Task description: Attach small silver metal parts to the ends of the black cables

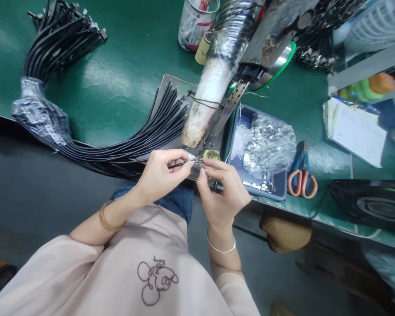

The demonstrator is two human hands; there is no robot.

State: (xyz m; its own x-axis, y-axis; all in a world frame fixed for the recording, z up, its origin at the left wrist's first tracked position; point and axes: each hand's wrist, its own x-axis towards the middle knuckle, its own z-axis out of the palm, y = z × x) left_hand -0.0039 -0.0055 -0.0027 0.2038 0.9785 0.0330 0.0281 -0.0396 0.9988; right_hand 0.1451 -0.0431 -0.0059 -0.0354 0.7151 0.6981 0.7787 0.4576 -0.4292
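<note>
Between thumb and forefinger, my left hand [166, 172] pinches a thin black cable [177, 165] close to its end. My right hand [222, 184] meets it there, its fingertips closed on a tiny shiny metal connector [198, 161] at the cable's tip. How far the connector sits on the cable is too small to tell. Behind my left hand lies a thick bundle of black cables [128, 147], fanned out on a board and wrapped in clear plastic [41, 109] further left. A blue tray [276, 195] with small metal parts in plastic bags [266, 140] stands right of my hands.
Just above my hands, a white plastic-wrapped tube [210, 83] and a slotted metal extractor-like arm [228, 109] reach down. Orange-handled pliers [303, 175] lie beside the tray. Papers [355, 127], a clear jar [195, 24] and a black fan-like device [378, 206] occupy the green table [112, 87].
</note>
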